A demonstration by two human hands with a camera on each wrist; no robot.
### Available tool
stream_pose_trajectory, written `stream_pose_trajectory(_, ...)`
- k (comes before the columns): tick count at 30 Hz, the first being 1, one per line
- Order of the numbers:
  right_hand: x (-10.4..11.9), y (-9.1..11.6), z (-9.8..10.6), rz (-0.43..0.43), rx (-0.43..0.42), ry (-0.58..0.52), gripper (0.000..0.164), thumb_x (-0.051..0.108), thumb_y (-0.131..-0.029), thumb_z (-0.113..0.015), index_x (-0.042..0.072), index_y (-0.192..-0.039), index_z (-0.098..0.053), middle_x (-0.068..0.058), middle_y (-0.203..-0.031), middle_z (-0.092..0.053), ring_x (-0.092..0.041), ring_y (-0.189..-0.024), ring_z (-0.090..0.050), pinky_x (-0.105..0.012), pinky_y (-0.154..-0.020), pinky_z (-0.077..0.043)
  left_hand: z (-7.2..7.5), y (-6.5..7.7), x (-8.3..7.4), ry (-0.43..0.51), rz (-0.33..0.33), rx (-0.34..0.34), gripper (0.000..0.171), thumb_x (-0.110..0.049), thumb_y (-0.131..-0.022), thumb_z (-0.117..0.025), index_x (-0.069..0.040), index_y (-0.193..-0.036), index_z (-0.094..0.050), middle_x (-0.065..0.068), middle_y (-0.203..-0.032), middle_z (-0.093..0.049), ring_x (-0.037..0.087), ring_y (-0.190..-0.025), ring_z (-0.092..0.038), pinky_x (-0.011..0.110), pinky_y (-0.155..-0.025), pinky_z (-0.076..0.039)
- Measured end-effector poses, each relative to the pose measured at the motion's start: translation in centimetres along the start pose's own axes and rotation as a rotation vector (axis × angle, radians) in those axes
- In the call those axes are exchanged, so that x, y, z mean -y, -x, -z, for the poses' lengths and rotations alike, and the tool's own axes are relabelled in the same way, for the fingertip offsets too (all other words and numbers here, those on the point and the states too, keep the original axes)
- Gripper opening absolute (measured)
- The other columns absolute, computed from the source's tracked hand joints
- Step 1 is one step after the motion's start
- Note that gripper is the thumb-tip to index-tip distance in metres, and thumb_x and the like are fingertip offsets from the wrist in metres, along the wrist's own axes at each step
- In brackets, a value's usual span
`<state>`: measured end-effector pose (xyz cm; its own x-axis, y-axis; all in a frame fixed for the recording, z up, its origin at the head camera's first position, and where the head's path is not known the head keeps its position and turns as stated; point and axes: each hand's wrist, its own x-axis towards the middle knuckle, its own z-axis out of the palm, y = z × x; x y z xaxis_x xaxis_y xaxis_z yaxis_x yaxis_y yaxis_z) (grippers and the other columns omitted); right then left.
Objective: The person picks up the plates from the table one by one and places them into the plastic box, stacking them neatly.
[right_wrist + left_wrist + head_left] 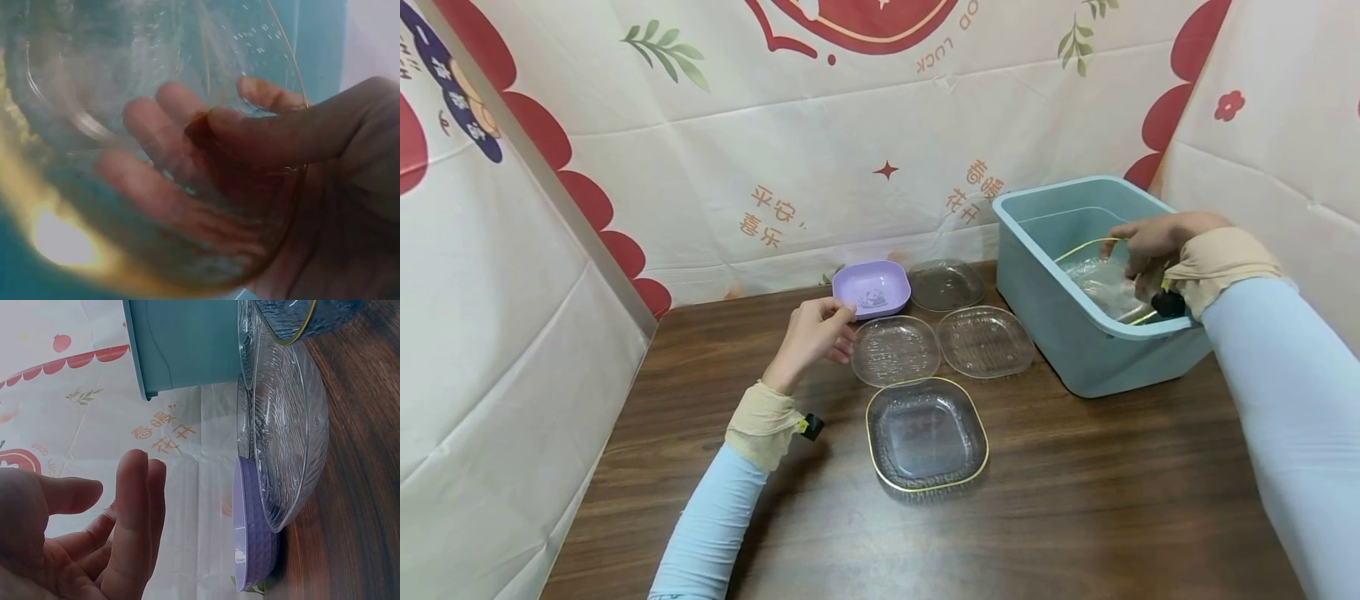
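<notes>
Inside the blue-green bin (1037,283), my right hand (1161,240) grips the edge of a clear gold-rimmed plate (1093,279). The right wrist view shows the thumb on one face of this plate (81,181) and the fingers showing through it from behind. My left hand (816,335) hovers by the purple dish (871,283), which has a panda print. In the left wrist view its fingers (132,512) are loosely bent, apart from the thumb, with nothing between them. To the right of this hand lies a clear ribbed plate (895,352).
Another clear plate (987,342) lies near the bin, and a darker-looking clear plate (946,285) sits behind it. Nearer on the wooden table (760,533) is a gold-rimmed clear square plate (928,433). A printed cloth (700,183) hangs along the back and sides.
</notes>
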<state>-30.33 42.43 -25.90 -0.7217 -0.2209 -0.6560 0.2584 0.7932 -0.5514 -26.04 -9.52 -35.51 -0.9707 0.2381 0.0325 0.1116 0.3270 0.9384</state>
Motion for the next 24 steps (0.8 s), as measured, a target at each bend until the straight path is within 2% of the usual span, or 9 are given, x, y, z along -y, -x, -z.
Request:
stream_pose_trajectory(5, 0.1, -0.2, -0.3, -0.005, 0.05, -0.015, 0.042, -0.008, -0.102, -0.032, -0.005, -0.142, -0.021, -0.015, -0.089, -0.071, -0.02, -0.075, -0.074, -0.039, -0.076, -0.067, 0.0, -0.1, 0.1, -0.002, -0.003, -0.004, 0.03, -0.029, -0.103, -0.06, -0.002, -0.099, -0.07, 0.014, -0.078, -0.073, 0.023, -0.056, -0.071, 0.044, -0.055, -0.066)
stream_pose_trajectory(9, 0.1, -0.5, -0.5, -0.01, 0.073, -0.01, 0.042, -0.008, -0.103, -0.028, -0.006, -0.142, -0.013, -0.018, -0.093, -0.072, -0.019, -0.076, -0.075, -0.037, -0.076, -0.067, 0.1, -0.1, 0.1, -0.003, -0.004, -0.005, 0.029, -0.029, -0.104, -0.06, -0.002, -0.099, -0.07, 0.014, -0.078, -0.073, 0.023, -0.056, -0.071, 0.044, -0.055, -0.066)
stream_pose_trajectory(16, 0.1, -1.3, -0.8, -0.024, 0.072, -0.032, 0.046, -0.003, -0.106, -0.025, -0.017, -0.143, -0.002, -0.018, -0.093, -0.069, -0.019, -0.077, -0.078, -0.036, -0.078, -0.068, 0.0, 0.0, 0.2, -0.006, 0.003, 0.001, 0.025, -0.024, -0.104, -0.06, -0.001, -0.101, -0.07, 0.013, -0.078, -0.072, 0.021, -0.055, -0.07, 0.043, -0.055, -0.066)
stream_pose_trajectory(20, 0.1, -1.4, -0.8, -0.022, 0.06, -0.039, 0.044, -0.003, -0.105, -0.026, -0.02, -0.139, -0.003, -0.017, -0.092, -0.07, -0.018, -0.077, -0.078, -0.034, -0.077, -0.068, 0.0, -0.1, 0.2, -0.006, 0.004, -0.002, 0.024, -0.024, -0.104, -0.06, -0.002, -0.101, -0.07, 0.02, -0.083, -0.073, 0.02, -0.054, -0.07, 0.044, -0.055, -0.065)
stream_pose_trajectory(24, 0.2, -1.4, -0.9, -0.036, 0.047, -0.017, 0.051, -0.001, -0.105, -0.031, -0.019, -0.143, -0.003, -0.014, -0.09, -0.071, -0.015, -0.074, -0.076, -0.028, -0.073, -0.066, -0.1, -0.2, 0.3, -0.005, 0.005, 0.001, 0.025, -0.025, -0.104, -0.061, -0.001, -0.102, -0.07, 0.027, -0.089, -0.073, 0.019, -0.055, -0.07, 0.044, -0.055, -0.065)
